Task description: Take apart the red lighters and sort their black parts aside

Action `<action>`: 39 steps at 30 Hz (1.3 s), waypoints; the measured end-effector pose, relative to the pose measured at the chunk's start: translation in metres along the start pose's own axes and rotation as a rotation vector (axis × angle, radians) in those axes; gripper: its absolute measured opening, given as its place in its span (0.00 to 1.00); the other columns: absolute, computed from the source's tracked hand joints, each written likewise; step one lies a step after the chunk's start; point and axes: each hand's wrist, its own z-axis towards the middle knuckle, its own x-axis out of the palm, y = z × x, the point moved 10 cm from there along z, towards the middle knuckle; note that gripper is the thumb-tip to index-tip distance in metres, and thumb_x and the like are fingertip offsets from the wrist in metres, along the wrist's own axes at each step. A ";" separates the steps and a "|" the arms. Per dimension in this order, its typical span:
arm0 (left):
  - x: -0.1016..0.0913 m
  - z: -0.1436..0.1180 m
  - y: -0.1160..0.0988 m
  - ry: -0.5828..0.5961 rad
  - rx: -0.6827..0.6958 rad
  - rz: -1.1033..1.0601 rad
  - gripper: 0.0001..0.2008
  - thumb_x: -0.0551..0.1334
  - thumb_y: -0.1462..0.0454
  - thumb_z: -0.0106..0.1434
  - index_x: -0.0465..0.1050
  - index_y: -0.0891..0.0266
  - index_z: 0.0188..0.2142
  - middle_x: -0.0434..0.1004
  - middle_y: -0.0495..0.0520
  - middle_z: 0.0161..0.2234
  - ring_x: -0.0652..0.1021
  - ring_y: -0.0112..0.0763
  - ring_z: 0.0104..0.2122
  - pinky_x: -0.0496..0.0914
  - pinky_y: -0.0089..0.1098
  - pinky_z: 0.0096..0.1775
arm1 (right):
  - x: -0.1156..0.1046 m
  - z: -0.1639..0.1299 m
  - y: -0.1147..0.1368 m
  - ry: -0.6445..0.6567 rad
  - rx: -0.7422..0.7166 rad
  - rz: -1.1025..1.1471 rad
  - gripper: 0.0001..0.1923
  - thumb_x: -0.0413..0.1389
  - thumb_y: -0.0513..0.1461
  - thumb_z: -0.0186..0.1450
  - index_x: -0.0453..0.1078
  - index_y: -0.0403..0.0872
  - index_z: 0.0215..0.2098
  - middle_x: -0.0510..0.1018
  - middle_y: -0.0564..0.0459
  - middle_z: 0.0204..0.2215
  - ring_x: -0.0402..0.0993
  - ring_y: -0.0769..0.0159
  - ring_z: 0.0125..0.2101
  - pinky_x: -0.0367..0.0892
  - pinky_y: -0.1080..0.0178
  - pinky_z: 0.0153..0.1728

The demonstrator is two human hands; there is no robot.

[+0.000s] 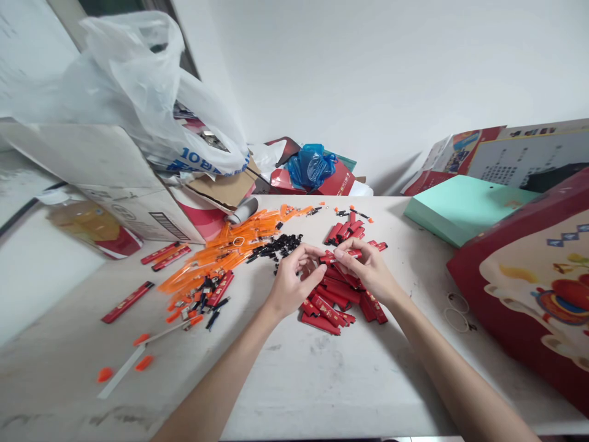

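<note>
Over a pile of flat red cases [335, 291] with gold print, both hands are close together. My right hand [372, 270] pinches a slim red case [328, 259] between thumb and fingers. At the left end of that case, the thumb and forefinger of my left hand [292, 279] close round it, the other fingers curled. More red cases [343, 232] lie just behind. Left of the hands are a heap of small black parts [278, 247] and a spread of clear orange plastic pieces [216, 248]. Exactly what the parts belong to is unclear.
At the left stand a cardboard box [133, 190], a stuffed white plastic bag [138, 92] and a bottle [92, 221]. Single red cases [127, 302] and orange caps [144, 363] lie left. A mint-green box [464, 209] and red printed box [529, 288] border the right.
</note>
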 end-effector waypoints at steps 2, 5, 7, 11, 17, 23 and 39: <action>0.000 0.000 0.001 -0.004 -0.006 -0.002 0.09 0.65 0.61 0.66 0.71 0.61 0.43 0.76 0.51 0.37 0.74 0.29 0.33 0.69 0.29 0.36 | 0.000 0.000 0.000 0.002 -0.006 -0.002 0.16 0.62 0.52 0.66 0.71 0.49 0.37 0.65 0.60 0.21 0.55 0.71 0.21 0.50 0.65 0.22; 0.000 0.000 0.002 -0.007 -0.012 0.001 0.08 0.65 0.61 0.66 0.71 0.61 0.42 0.76 0.50 0.36 0.74 0.28 0.32 0.68 0.29 0.36 | -0.001 0.000 0.000 -0.002 -0.011 -0.012 0.16 0.62 0.53 0.66 0.72 0.50 0.36 0.66 0.59 0.21 0.56 0.70 0.21 0.52 0.65 0.23; 0.000 0.000 0.003 -0.010 -0.020 0.002 0.08 0.65 0.61 0.66 0.71 0.61 0.42 0.75 0.50 0.34 0.73 0.28 0.31 0.68 0.29 0.35 | -0.001 0.000 0.000 -0.010 -0.010 -0.028 0.16 0.62 0.53 0.66 0.72 0.50 0.36 0.66 0.59 0.21 0.57 0.69 0.21 0.53 0.64 0.24; 0.000 0.000 0.005 -0.020 -0.043 0.004 0.09 0.66 0.60 0.65 0.70 0.61 0.40 0.74 0.49 0.32 0.73 0.29 0.30 0.66 0.28 0.33 | -0.002 0.000 0.001 -0.022 -0.020 -0.058 0.17 0.62 0.54 0.65 0.71 0.50 0.35 0.68 0.58 0.22 0.60 0.67 0.22 0.54 0.64 0.24; -0.001 0.001 0.006 -0.031 -0.047 -0.011 0.07 0.65 0.62 0.64 0.70 0.61 0.39 0.73 0.49 0.32 0.73 0.28 0.30 0.66 0.28 0.33 | 0.000 0.000 0.006 -0.012 -0.052 -0.097 0.16 0.62 0.53 0.66 0.70 0.50 0.35 0.69 0.57 0.24 0.61 0.68 0.24 0.56 0.63 0.26; -0.001 0.001 0.009 -0.032 -0.053 -0.047 0.07 0.65 0.63 0.64 0.69 0.61 0.38 0.73 0.48 0.32 0.72 0.26 0.29 0.66 0.27 0.32 | 0.002 0.000 0.010 0.001 -0.095 -0.110 0.14 0.62 0.50 0.67 0.69 0.50 0.35 0.75 0.54 0.32 0.65 0.66 0.30 0.61 0.62 0.32; 0.000 -0.002 0.010 -0.010 -0.083 -0.070 0.07 0.61 0.61 0.67 0.68 0.60 0.43 0.75 0.51 0.36 0.74 0.28 0.30 0.68 0.29 0.35 | -0.002 0.001 0.008 -0.027 -0.100 -0.155 0.14 0.61 0.52 0.67 0.71 0.50 0.36 0.75 0.53 0.31 0.70 0.64 0.32 0.64 0.62 0.33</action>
